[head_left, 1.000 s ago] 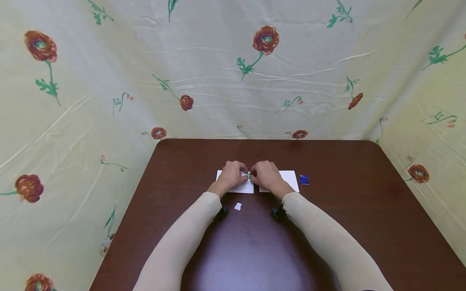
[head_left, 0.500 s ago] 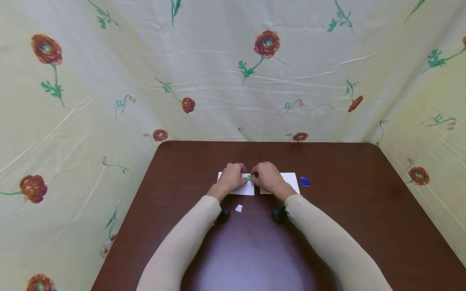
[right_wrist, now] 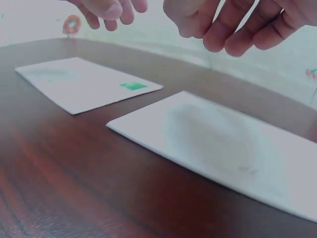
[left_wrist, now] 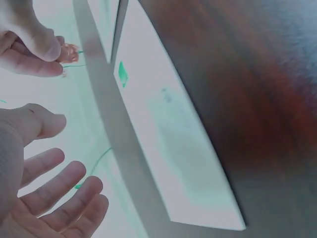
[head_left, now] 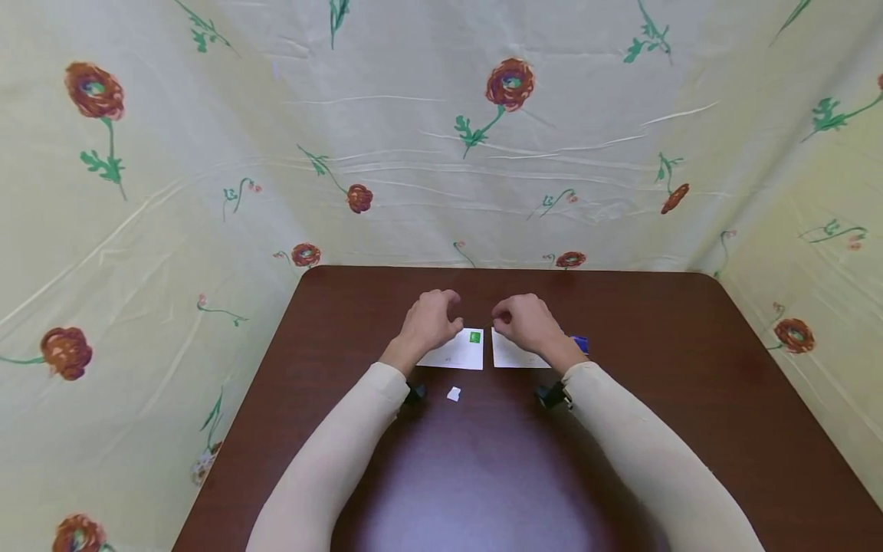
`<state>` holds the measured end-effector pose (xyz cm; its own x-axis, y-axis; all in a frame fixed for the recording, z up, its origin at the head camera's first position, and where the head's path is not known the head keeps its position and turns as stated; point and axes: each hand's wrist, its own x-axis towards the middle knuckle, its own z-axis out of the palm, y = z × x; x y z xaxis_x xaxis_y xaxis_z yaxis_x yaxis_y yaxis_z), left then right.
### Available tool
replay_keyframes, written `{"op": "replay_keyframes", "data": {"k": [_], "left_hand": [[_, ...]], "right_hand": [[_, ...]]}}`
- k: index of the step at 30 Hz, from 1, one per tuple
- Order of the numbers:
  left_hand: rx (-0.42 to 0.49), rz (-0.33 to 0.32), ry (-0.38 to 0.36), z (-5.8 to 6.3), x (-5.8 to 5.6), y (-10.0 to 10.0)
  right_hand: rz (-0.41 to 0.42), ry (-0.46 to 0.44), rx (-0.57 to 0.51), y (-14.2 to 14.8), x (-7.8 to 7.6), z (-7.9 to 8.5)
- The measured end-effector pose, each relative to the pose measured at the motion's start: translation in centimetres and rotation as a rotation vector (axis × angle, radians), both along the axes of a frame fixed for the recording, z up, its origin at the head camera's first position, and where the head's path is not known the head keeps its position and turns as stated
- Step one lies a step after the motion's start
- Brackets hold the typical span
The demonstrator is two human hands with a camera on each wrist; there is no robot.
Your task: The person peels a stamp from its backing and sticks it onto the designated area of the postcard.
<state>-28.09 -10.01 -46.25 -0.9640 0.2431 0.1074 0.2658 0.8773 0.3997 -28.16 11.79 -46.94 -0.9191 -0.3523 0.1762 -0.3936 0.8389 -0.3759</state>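
Two white envelopes lie side by side on the brown table. The left envelope (head_left: 451, 355) has a green stamp (head_left: 475, 336) in its upper right corner. Beside it, the right envelope (head_left: 513, 356) shows no stamp on its visible part. My left hand (head_left: 428, 320) is raised over the left envelope's far side, its fingers loosely spread and holding nothing in the left wrist view. Above the right envelope hovers my right hand (head_left: 527, 320), fingers loosely curled, with nothing seen in them. In the right wrist view both hands are clear of the envelopes.
A small blue square (head_left: 582, 343) lies right of the right envelope, partly behind the right wrist. Nearer the body is a small white scrap (head_left: 453, 393). Flower-patterned cloth (head_left: 414, 153) hangs behind the table (head_left: 655, 345).
Both hands have let go of the green stamp, lifted and moved apart, the left leftward and the right rightward. The stamp now shows fully on the left envelope.
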Motion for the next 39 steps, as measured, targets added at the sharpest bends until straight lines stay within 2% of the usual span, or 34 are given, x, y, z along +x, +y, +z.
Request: {"op": "replay_keyframes", "data": {"k": [7, 11, 18, 22, 25, 32, 39], "left_hand": [[-0.009, -0.031, 0.046, 1.3, 0.2, 0.3], [-0.022, -0.074, 0.072, 1.9, 0.4, 0.9], [-0.093, -0.182, 0.104, 2.1, 0.4, 2.0], [-0.14, -0.215, 0.114, 2.0, 0.4, 2.7], [-0.173, -0.229, 0.081, 1.9, 0.5, 3.1], [-0.226, -0.253, -0.053, 1.2, 1.0, 3.7], [-0.279, -0.274, -0.091, 0.1, 1.2, 4.5]], "right_hand": [[-0.009, -0.004, 0.006, 1.9, 0.1, 1.9], [-0.024, -0.021, 0.003, 3.0, 0.2, 2.9], [-0.054, -0.035, 0.006, 4.7, 0.5, 4.0], [-0.075, -0.049, 0.03, 5.6, 0.6, 4.3], [-0.092, -0.068, 0.048, 6.3, 0.8, 4.5], [-0.123, -0.128, 0.066, 7.9, 0.9, 4.4], [-0.104, -0.153, 0.108, 9.3, 1.0, 4.0]]}}
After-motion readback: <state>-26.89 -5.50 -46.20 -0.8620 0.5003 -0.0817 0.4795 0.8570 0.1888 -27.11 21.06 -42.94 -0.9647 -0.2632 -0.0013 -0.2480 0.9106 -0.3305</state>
